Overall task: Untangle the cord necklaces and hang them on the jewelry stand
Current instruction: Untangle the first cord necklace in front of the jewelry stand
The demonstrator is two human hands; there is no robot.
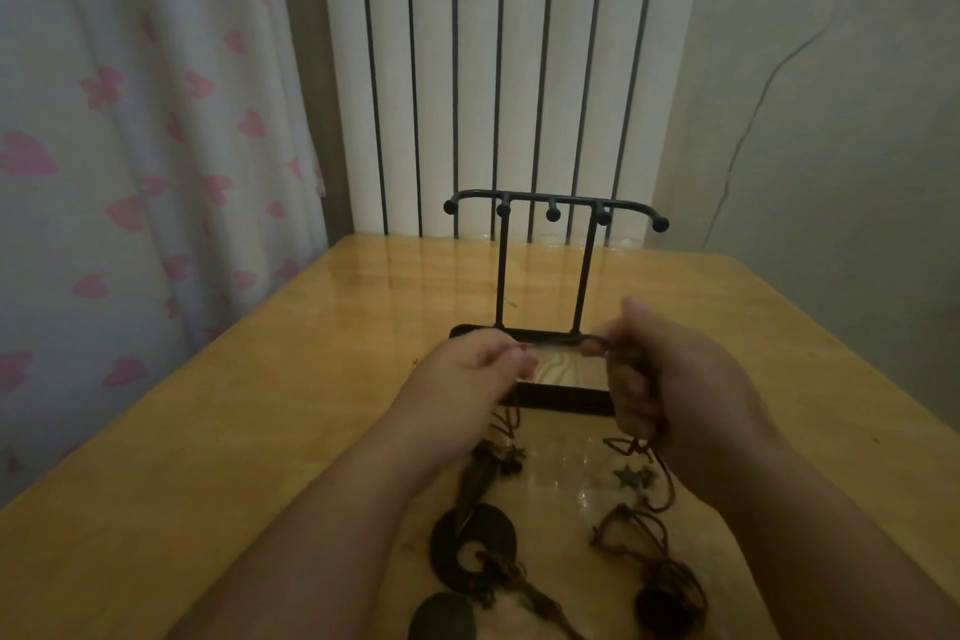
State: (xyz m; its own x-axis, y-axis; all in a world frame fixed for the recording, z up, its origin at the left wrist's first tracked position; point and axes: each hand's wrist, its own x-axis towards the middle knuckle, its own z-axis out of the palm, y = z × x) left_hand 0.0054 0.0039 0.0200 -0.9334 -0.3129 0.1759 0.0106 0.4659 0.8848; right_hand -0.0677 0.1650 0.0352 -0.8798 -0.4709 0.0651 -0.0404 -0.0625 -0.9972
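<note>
A black metal jewelry stand (555,205) with several ball-tipped hooks on its top bar rises from a dark rectangular base on the wooden table (260,405); its hooks are bare. Just in front of the base, my left hand (480,364) pinches a dark cord (550,343) stretched across to my right hand (670,379), whose curled fingers grip a bunch of cords. More cord necklaces hang and lie below my hands: a dark ring pendant (475,543), star charms (631,476) and a round dark pendant (667,611).
A white ribbed radiator (493,68) stands behind the table's far edge. A curtain with pink shapes (130,146) hangs on the left and a pale wall (857,120) is on the right. Another oval dark pendant (441,618) lies at the bottom edge.
</note>
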